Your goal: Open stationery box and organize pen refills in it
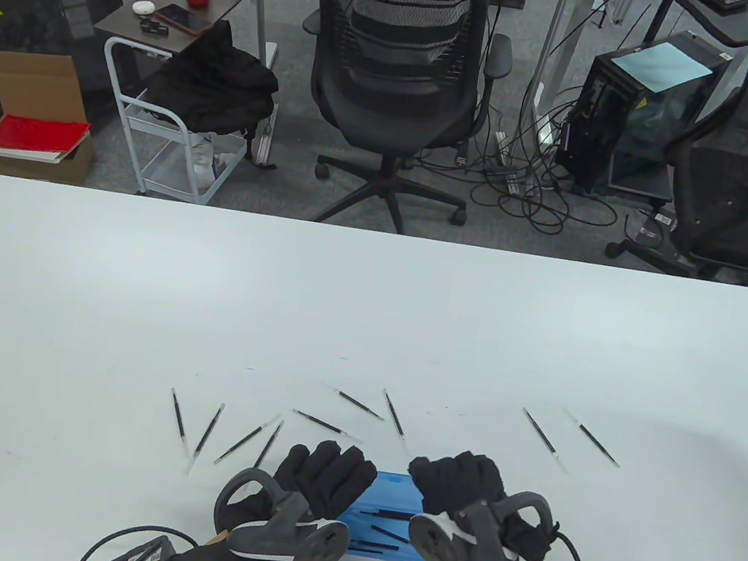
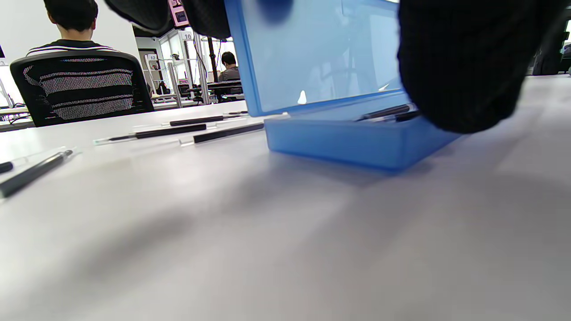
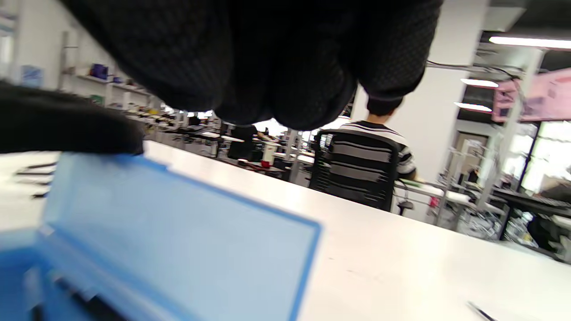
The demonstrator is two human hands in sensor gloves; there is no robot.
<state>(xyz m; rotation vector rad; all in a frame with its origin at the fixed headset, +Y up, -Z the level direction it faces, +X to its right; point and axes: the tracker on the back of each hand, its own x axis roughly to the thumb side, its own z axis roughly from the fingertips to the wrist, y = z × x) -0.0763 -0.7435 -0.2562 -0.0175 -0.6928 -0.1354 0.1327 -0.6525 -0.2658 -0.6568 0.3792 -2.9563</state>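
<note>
Your blue stationery box (image 1: pixel 383 515) sits at the near edge of the white tabletop (image 1: pixel 368 321), between your two hands, with its lid (image 2: pixel 312 53) raised upright. Your left hand (image 1: pixel 318 478) has its fingers (image 2: pixel 205 15) curled over the lid's top edge, holding it. Your right hand (image 1: pixel 460 484) hangs at the lid's other end with fingers bent; whether they grip the lid, you cannot tell. A few pen refills (image 1: pixel 391 532) lie inside the box. More loose refills (image 1: pixel 336 426) lie scattered on the tabletop beyond and to both sides.
</note>
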